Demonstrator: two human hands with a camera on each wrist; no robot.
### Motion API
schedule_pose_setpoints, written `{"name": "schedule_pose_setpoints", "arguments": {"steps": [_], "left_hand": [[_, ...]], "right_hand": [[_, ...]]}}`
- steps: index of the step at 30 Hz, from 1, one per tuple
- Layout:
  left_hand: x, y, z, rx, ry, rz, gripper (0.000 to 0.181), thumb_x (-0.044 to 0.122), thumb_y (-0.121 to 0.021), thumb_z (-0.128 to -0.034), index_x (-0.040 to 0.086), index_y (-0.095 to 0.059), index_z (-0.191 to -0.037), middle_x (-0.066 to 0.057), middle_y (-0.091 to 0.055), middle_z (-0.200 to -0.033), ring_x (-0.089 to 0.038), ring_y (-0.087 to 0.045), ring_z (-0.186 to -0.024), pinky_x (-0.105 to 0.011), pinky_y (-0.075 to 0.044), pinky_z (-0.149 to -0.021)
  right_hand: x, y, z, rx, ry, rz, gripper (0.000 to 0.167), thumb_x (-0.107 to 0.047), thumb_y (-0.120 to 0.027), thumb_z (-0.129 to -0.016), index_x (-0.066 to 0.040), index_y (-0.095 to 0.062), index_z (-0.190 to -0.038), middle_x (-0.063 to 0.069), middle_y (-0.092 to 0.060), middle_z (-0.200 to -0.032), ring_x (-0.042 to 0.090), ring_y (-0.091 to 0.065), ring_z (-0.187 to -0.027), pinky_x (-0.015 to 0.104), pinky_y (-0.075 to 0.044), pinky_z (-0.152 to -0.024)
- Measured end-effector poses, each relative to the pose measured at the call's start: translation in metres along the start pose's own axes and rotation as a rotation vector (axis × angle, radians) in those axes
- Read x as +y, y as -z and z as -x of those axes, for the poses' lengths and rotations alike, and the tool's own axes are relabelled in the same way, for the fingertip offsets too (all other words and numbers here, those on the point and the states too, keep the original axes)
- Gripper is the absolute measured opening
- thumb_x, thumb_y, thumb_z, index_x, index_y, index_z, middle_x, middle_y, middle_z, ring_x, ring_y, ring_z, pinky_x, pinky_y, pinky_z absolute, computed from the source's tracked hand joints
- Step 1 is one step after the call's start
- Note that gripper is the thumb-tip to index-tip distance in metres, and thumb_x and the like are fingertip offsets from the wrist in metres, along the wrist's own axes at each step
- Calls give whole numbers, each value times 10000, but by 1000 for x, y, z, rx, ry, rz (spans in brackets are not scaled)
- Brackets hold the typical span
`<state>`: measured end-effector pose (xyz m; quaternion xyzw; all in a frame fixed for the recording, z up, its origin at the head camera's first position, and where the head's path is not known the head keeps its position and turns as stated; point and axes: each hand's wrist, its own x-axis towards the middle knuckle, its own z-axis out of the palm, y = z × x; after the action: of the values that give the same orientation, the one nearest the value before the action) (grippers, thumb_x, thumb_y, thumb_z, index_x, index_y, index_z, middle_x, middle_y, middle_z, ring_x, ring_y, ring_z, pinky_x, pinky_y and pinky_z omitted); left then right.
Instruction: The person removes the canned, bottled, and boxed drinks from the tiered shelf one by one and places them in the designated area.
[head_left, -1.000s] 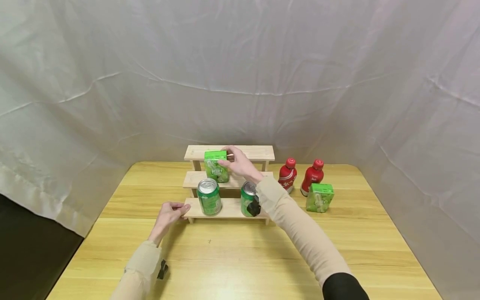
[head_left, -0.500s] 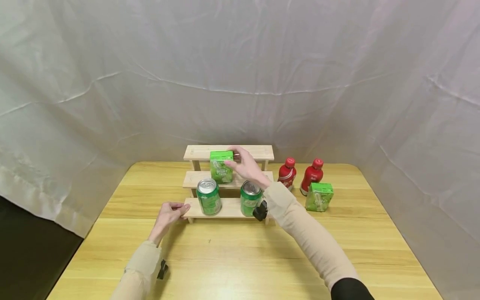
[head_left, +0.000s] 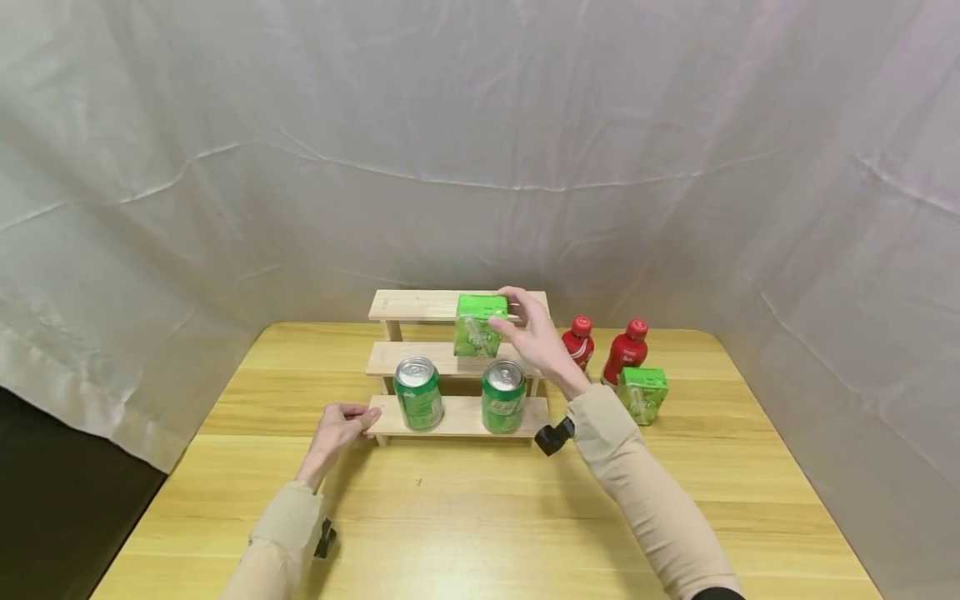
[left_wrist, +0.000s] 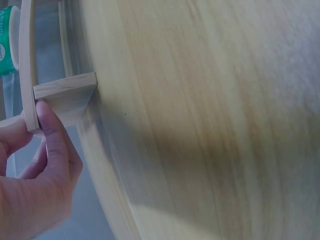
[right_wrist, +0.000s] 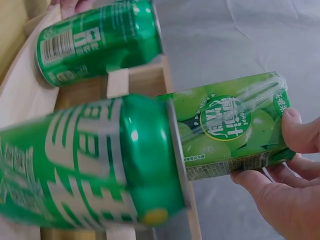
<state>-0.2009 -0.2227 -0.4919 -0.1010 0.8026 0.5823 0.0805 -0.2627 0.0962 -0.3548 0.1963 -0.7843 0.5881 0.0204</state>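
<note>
A three-tier wooden rack [head_left: 397, 360] stands on the table. My left hand [head_left: 335, 435] pinches the left end of its lowest shelf; in the left wrist view the thumb and fingers [left_wrist: 55, 145] lie on either side of the board [left_wrist: 27, 65]. My right hand [head_left: 537, 340] grips a green juice box [head_left: 477, 329] by its right side, over the right half of the middle shelf. The right wrist view shows the box [right_wrist: 225, 125] between thumb and fingers [right_wrist: 265, 190]. Two green cans, left [head_left: 418, 393] and right [head_left: 503, 397], stand upright on the lowest shelf.
Right of the rack, two red bottles [head_left: 578, 342] [head_left: 626, 350] and a second green juice box [head_left: 642, 395] stand on the table [head_left: 450, 517]. The right forearm passes in front of them. Grey curtains [head_left: 480, 167] hang behind and at both sides.
My right hand has moved to the right with the juice box, which now looks slightly higher. The right can has come fully into view. My left hand has stayed on the shelf end.
</note>
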Motion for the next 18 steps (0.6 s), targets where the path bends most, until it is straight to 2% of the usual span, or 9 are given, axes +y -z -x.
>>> {"name": "schedule_pose_setpoints", "arguments": {"steps": [6,12,15,18], "left_hand": [[0,-1,0,2,0,8,397,117,-625,-993,-193,-573,-1236,-165,-724,-951,-61,-659,-712,-225,-631,-721],[0,-1,-1,2,-3,14,410,118,-625,-993,-204,-562,-1239,-172,-723,-955,-61,-660,-713,-219,-629,-716],[-1,-1,-1,4,1,14,410,113,-625,-992,-204,-559,-1241,-177,-719,-961,-61,-658,-709,-206,-624,-707],[-1,-1,-1,4,-2,5,414,113,-624,-991,-207,-555,-1245,-201,-716,-977,-60,-657,-707,-204,-623,-706]], "right_hand": [[2,22,13,53,20,28,389,-18,-613,-981,17,-503,-1352,239,-561,-1342,401,-554,-1297,433,-548,-1002],[8,45,26,95,23,28,390,-1,-594,-987,31,-496,-1364,252,-566,-1342,380,-563,-1279,179,-529,-915],[13,57,34,108,-8,24,390,-23,-587,-998,22,-489,-1372,247,-565,-1337,299,-575,-1242,110,-531,-848],[18,69,41,124,-29,30,388,-36,-583,-1004,35,-481,-1372,252,-556,-1347,230,-557,-1241,78,-516,-861]]}}
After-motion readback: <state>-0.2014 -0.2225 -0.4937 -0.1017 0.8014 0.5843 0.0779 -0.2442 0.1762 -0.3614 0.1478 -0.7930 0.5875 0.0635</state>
